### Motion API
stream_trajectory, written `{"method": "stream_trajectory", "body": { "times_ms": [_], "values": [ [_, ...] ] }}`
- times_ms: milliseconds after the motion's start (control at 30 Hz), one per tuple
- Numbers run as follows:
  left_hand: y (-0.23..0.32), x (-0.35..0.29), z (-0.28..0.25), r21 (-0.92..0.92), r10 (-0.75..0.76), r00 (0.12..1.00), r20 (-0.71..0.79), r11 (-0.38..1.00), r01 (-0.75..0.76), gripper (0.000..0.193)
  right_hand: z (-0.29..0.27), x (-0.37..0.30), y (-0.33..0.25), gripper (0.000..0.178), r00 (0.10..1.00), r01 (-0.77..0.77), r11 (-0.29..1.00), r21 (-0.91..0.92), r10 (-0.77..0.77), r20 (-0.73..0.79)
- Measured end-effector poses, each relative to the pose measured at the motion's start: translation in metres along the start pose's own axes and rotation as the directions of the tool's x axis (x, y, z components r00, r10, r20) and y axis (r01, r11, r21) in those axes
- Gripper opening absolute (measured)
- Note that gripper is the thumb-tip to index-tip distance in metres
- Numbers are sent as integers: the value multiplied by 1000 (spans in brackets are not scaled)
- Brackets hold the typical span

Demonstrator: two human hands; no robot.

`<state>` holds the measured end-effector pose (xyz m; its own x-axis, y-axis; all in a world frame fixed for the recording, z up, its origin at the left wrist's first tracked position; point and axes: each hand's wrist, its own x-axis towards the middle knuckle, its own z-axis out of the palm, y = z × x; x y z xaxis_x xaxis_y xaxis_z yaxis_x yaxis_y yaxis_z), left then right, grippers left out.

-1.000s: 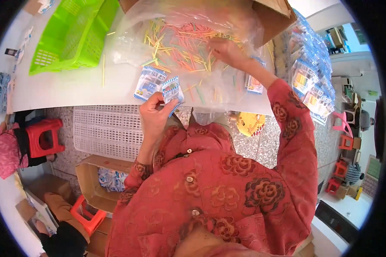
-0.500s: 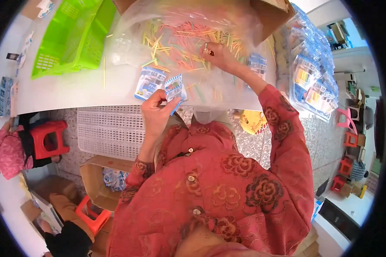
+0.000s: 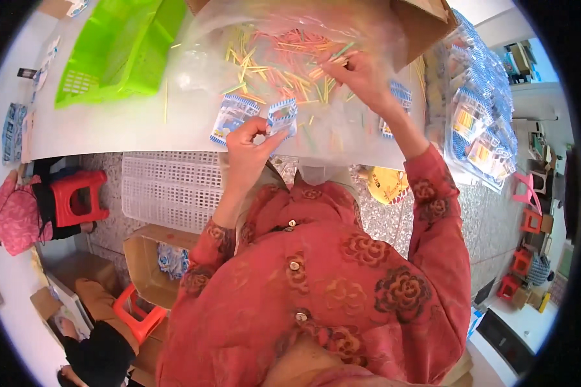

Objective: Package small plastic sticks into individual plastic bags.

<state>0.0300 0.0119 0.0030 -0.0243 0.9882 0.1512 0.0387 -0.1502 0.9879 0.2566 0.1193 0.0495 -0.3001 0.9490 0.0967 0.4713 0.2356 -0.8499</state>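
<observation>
My left hand [image 3: 246, 149] pinches a small blue-and-white striped packet [image 3: 282, 119] near the table's front edge; the packet's mouth appears to gape. Another printed packet [image 3: 235, 116] lies flat on the table just left of it. Over the pile my right hand [image 3: 363, 76] is closed on a few thin coloured sticks, a green one [image 3: 344, 50] and yellowish ones among them. Beneath it, pink, yellow and green sticks [image 3: 295, 44] lie loose on a clear plastic sheet [image 3: 197, 64]. Partly behind my right forearm is one more packet [image 3: 400, 97].
A green plastic basket [image 3: 119, 58] stands at the table's left. Filled packets [image 3: 474, 122] are heaped in a clear tray at the right. A cardboard box [image 3: 426, 26] overhangs the far side. Below are a white perforated crate [image 3: 168, 190], red stools [image 3: 77, 197] and other people at left.
My right hand has lifted a little from the pile and moved right, with sticks now showing in its fingers. The left hand and its packet sit slightly farther right in view.
</observation>
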Motion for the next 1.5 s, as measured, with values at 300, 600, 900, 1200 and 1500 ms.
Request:
{"method": "stream_trajectory", "body": {
  "times_ms": [300, 600, 900, 1200, 1500],
  "values": [
    [-3, 18, 19, 28, 0, 1000, 19, 1000, 0, 10, -4, -29, -72, 10, 921, 389, 921, 19, -389, 30],
    [7, 31, 27, -34, -67, 996, 58, 997, 69, 10, 7, -28, -63, 13, 813, 582, 802, -134, -577, 80],
    [9, 49, 36, -16, 65, 995, 72, 998, -64, 11, -3, -15, -58, 20, 941, 335, 932, -140, -323, 101],
    [3, 54, 40, -76, 44, 994, 99, 996, -37, 11, -6, -6, -59, 34, 940, 342, 938, 63, -342, -9],
    [1, 53, 37, -59, 59, 991, 122, 997, -52, 10, -6, -7, -63, 39, 973, 215, 942, 259, -228, 23]
  ]
}}
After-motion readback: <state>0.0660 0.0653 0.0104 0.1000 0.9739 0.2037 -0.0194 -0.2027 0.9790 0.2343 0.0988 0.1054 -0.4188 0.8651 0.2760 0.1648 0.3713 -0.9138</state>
